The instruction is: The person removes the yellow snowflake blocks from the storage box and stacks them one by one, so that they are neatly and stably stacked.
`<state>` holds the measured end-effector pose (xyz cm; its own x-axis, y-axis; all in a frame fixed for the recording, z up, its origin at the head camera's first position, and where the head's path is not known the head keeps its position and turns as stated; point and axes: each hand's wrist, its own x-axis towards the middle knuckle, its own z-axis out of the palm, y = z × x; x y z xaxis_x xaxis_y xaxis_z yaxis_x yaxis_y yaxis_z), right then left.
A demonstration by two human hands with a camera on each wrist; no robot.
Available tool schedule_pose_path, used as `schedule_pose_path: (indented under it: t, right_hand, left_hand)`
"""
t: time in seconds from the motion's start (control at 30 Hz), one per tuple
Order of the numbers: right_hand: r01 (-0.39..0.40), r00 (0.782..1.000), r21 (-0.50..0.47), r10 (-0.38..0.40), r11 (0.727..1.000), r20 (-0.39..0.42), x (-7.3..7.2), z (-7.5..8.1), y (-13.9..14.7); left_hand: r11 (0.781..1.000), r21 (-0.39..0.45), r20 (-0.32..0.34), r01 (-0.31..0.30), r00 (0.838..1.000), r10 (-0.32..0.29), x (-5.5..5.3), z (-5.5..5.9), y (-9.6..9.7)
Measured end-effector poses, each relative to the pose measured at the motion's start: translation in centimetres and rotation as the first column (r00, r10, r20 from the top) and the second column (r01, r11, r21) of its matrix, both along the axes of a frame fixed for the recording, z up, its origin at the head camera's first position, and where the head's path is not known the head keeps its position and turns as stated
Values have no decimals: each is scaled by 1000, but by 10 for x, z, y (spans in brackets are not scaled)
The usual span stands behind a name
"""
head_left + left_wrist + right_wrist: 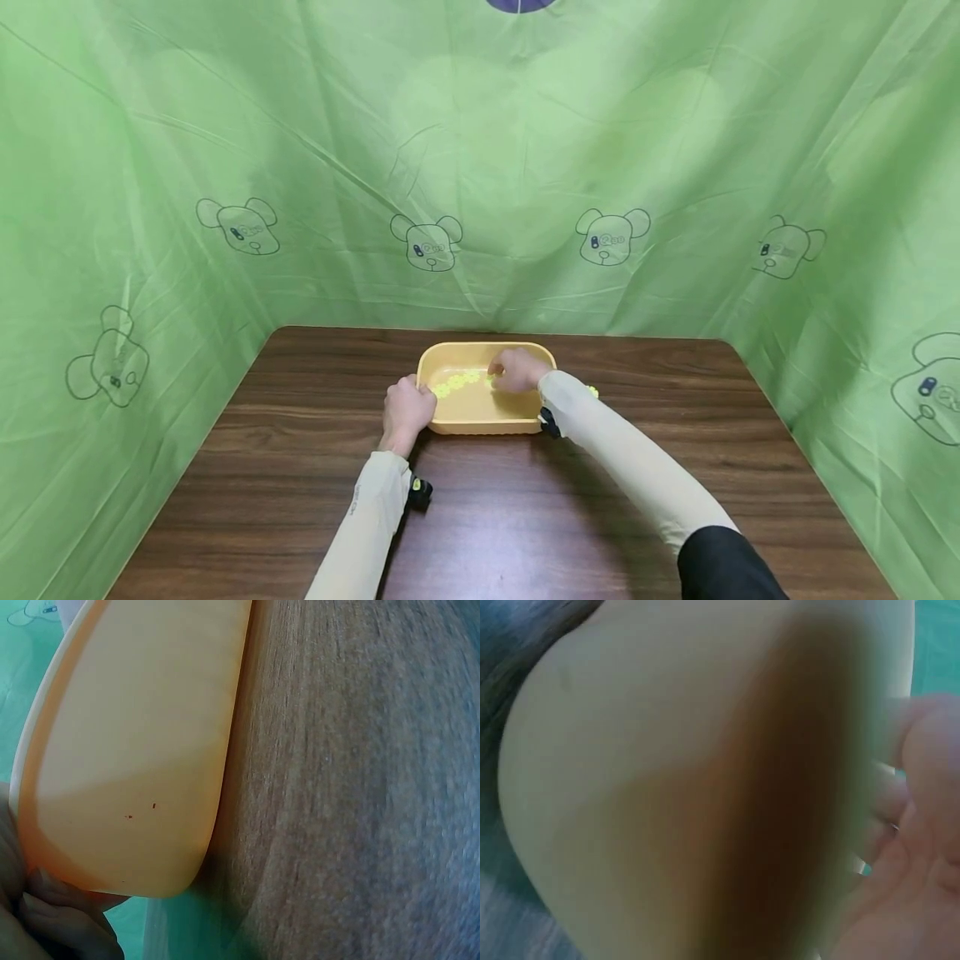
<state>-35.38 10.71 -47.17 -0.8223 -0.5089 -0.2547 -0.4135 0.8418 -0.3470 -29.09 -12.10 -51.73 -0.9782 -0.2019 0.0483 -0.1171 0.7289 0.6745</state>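
Note:
A shallow yellow plastic basin (486, 427) sits on the wooden table. Inside it, a slanting line of small bright yellow knobbly pieces (455, 383) lies along the floor, their exact kind too small to make out. My left hand (408, 410) grips the basin's left end; in the left wrist view its curled fingers (64, 915) are at the basin's corner. My right hand (517, 371) reaches over the right rim into the basin, fingers bent down. A small yellow piece (491, 380) shows at its fingertips, pinched there. The right wrist view has the basin wall (630, 750) covering those fingertips.
More yellow pieces (593, 391) show just beyond my right forearm, outside the basin, partly hidden by the sleeve. The dark wooden table (300, 467) extends around the basin. Green curtains (510, 167) printed with bear heads enclose its back and sides.

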Motion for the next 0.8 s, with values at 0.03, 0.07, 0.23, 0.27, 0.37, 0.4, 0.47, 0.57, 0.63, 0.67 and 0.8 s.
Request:
schedule_pose_path:
  t: [0.03, 0.07, 0.23, 0.27, 0.37, 0.4, 0.47, 0.57, 0.63, 0.67, 0.8]
  right_hand:
    - [14, 1000, -13, -15, 1000, -18, 0, -2, 0]
    - [25, 999, -23, -26, 999, -33, -1, -3, 0]
    - [34, 998, -14, -34, 999, -57, 1, -12, -1]
    - [38, 998, -13, -39, 999, -51, 1, -13, -1]
    - [60, 997, -14, -60, 998, -47, 4, -18, -3]
    - [75, 996, -24, -76, 997, -39, 5, -19, -4]
    - [95, 995, -40, -97, 995, -33, 6, -22, -4]
    - [113, 993, -52, -114, 992, -28, 5, -23, -3]
    - [115, 993, -60, -117, 992, -29, 5, -24, -3]
    - [116, 992, -65, -118, 991, -32, 5, -23, -3]
    - [107, 992, -75, -112, 991, -57, 5, -23, -3]
  left_hand:
    - [1000, -1, -1, 0, 1000, 0, 0, 0, 0]
    - [1000, 1, -1, 0, 1000, 0, 0, 0, 0]
    - [1000, 1, 2, 4, 1000, -4, 1, 0, 0]
    - [1000, 3, 3, 4, 1000, -4, 1, 0, 0]
    - [1000, 3, 3, 5, 1000, -5, 2, 0, 0]
    - [1000, 6, 5, 5, 1000, -5, 2, 0, 0]
    - [1000, 8, 5, 3, 1000, -3, 2, 0, 0]
    - [1000, 15, 7, 3, 1000, -3, 2, 1, 0]
    - [1000, 16, 4, 4, 1000, -4, 2, 1, 0]
    - [1000, 16, 4, 4, 1000, -4, 2, 1, 1]
    - [1000, 19, 6, 2, 1000, -2, 2, 0, 1]
